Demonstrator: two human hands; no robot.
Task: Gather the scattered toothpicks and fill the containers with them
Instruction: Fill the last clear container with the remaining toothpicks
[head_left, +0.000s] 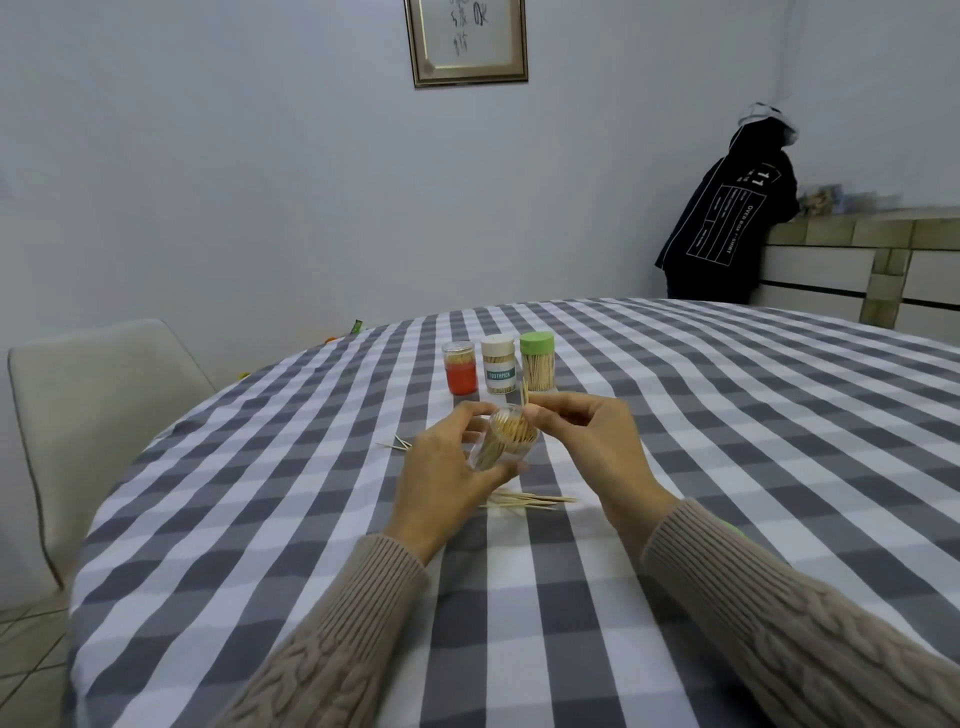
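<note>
A round counter (675, 467) under a grey-and-white checked cloth fills most of the view, with a pale chair (98, 410) at its left edge. Against the far wall to the right, a person in a dark hooded jacket (727, 223) leans on a tiled ledge (857, 234), and a framed picture (466, 41) hangs on the wall above.

Both forearms, in beige knitted sleeves, reach in from below. The left hand (447, 467) has its fingers and thumb curled round a clear jar (501, 439), held tilted above the cloth with its open mouth toward the right hand; the jar is packed with toothpicks. The right hand (587, 431) pinches a few toothpicks (524, 392) between thumb and fingertips right at the jar's mouth, their tips sticking upward.

Farther back on the counter three containers stand upright in a row, close together: a red jar (460, 368), a white-capped jar (500, 365) labelled TOOTHPICK, and a green-capped jar (537, 361), each holding toothpicks.

A loose heap of toothpicks (535, 500) lies on the cloth just below the hands, and a few stray ones (397, 443) lie to the left of the left hand.
</note>
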